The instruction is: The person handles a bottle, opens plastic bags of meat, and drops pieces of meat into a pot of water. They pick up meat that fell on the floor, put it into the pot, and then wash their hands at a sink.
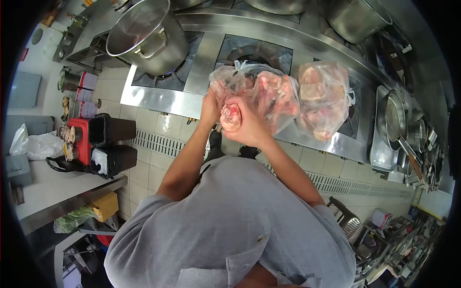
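Note:
My right hand (250,126) is wrapped round a raw meat bone (231,118), its knobbly pinkish end facing me. At the left edge of an opened clear plastic bag (278,98) full of raw bones, my left hand (210,108) has its fingers closed on the plastic. Its fingertips are partly hidden behind the bag. Just right of that bag, a second clear bag (322,98) packed with raw bones rests on the stove, apart from both hands.
A large steel pot (151,45) stands over a lit burner at the left of the steel stove (197,77). Another pot (357,19) is at the back right. Frying pans (394,115) lie on a tray to the right. Black bins (113,129) stand at the left.

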`<state>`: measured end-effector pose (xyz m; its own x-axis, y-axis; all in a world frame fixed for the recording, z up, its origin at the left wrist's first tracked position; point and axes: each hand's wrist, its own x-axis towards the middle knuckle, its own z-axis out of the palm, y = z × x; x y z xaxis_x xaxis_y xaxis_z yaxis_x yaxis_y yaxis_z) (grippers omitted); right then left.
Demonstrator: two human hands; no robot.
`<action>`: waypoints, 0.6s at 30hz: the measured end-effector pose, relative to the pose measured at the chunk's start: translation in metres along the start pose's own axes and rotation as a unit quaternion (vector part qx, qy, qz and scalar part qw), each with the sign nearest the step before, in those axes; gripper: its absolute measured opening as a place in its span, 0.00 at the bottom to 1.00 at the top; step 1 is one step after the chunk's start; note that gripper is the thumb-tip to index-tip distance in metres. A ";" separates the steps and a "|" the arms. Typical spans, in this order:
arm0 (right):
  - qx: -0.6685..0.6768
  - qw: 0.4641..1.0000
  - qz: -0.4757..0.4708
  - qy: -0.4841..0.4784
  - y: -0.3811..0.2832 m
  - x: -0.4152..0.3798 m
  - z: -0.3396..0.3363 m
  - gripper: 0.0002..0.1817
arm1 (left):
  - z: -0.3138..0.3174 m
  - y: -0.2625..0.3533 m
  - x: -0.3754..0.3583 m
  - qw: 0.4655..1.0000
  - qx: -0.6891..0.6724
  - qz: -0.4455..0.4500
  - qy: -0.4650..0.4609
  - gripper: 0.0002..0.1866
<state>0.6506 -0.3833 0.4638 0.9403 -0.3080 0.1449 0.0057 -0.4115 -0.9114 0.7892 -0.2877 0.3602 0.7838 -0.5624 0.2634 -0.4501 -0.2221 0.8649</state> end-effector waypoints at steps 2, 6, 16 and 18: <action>-0.015 1.000 -0.006 0.020 0.004 -0.001 0.001 0.35 | 0.008 -0.006 -0.001 0.998 0.019 -0.003 0.055 0.16; -0.026 0.997 0.033 0.059 0.006 -0.011 -0.012 0.34 | 0.025 -0.024 0.002 0.991 0.086 -0.014 0.102 0.15; 0.111 0.983 0.104 0.103 0.025 -0.016 -0.021 0.33 | 0.046 -0.046 0.003 0.954 -0.065 -0.157 0.249 0.18; 0.109 0.985 0.064 0.121 0.049 -0.015 -0.021 0.33 | 0.045 -0.047 0.003 0.937 -0.127 -0.201 0.256 0.19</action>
<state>0.6301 -0.4167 0.4248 0.8290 -0.5525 0.0864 -0.0108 -0.1702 -0.9853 0.7937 -0.3152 0.3010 1.0000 -0.0028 0.0091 -0.0094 -0.1008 0.9949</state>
